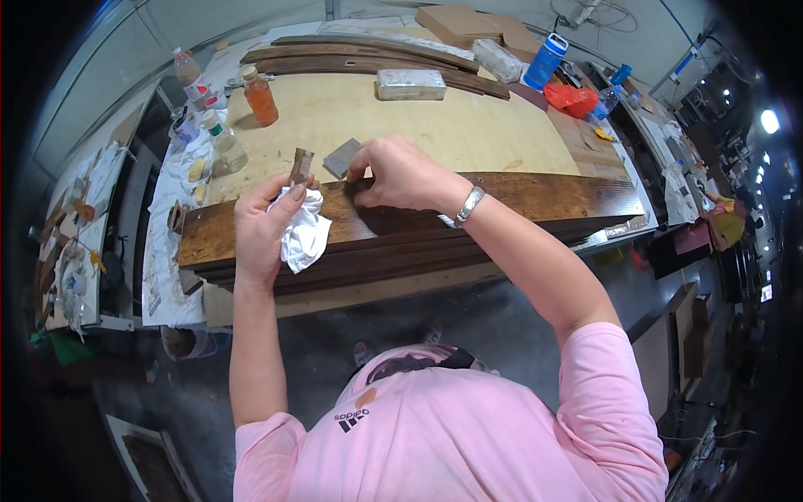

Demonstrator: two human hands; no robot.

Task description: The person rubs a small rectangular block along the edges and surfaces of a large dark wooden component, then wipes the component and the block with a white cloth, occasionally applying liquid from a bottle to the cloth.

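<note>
My left hand [258,224] is closed round a crumpled white cloth [306,236] that hangs from its fingers. From the top of the same grip sticks up a small flat brown strip [301,164]; its material is unclear. My right hand [393,176], with a silver band at the wrist, is bent over the top dark-stained wooden board [535,194]. Its thumb and fingers are curled close together, and whatever they pinch is hidden. A grey square pad [341,158] lies just beyond those fingers on the light tabletop [477,134].
Farther back are a wrapped silvery block [411,84] and several long dark wooden strips [368,65]. Bottles stand at the left, one with orange liquid [260,98]. A blue bottle [546,61] and red plastic bag [572,99] are at the right rear. More boards lie stacked beneath the top one.
</note>
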